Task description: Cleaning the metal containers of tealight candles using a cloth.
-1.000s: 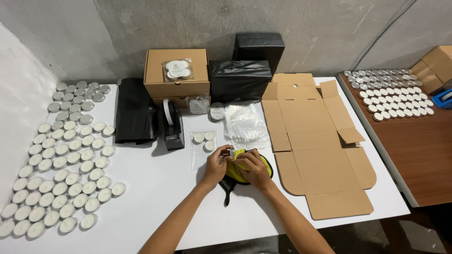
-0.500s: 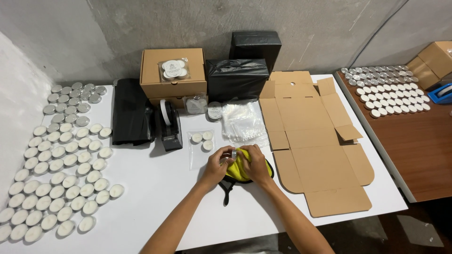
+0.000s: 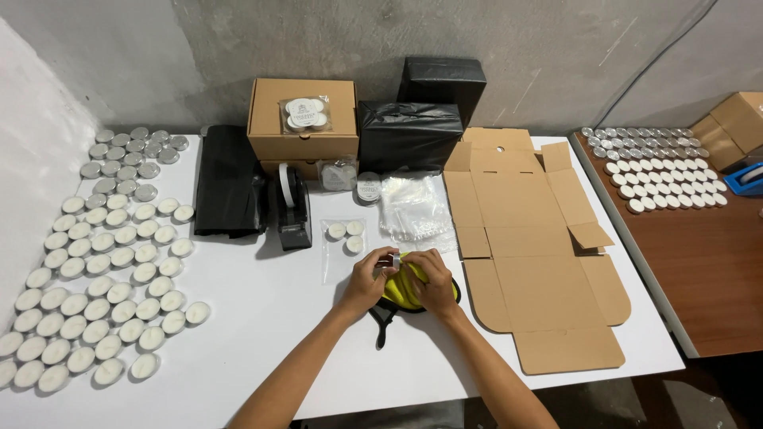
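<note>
Two hands meeting near the middle of the white table's front edge, over a yellow cloth (image 3: 407, 284) bunched on a black pad (image 3: 385, 311). Left hand (image 3: 367, 280) pinching a small tealight candle in a metal cup (image 3: 393, 260) at the fingertips; right hand (image 3: 431, 280) closed around the cloth, pressing it against the cup's side. Since the frame a second ago, barely any shift of the grip: same pinch, same cloth, with the right hand now drawn a little lower and more over the yellow fold than on top of the cup (a rubbing stroke, by the look of it). Judged from that, a wipe of the one cup in progress, not finished, and nothing set down.

Just behind the hands, toward the table's centre, a clear pouch with three tealights (image 3: 343, 237), unchanged in place. Left of that, a black tape dispenser (image 3: 292, 208); behind, toward the back edge, a stack of clear bags (image 3: 413, 208), a closed cardboard box (image 3: 303, 121) and black wrapped parcels (image 3: 409, 133). Along the left edge, rows of tealights (image 3: 103, 270); at the right edge, a flat unfolded carton (image 3: 532, 238). All of these at rest as in the earlier frames, apart from a slight drift of the whole view from head movement.
</note>
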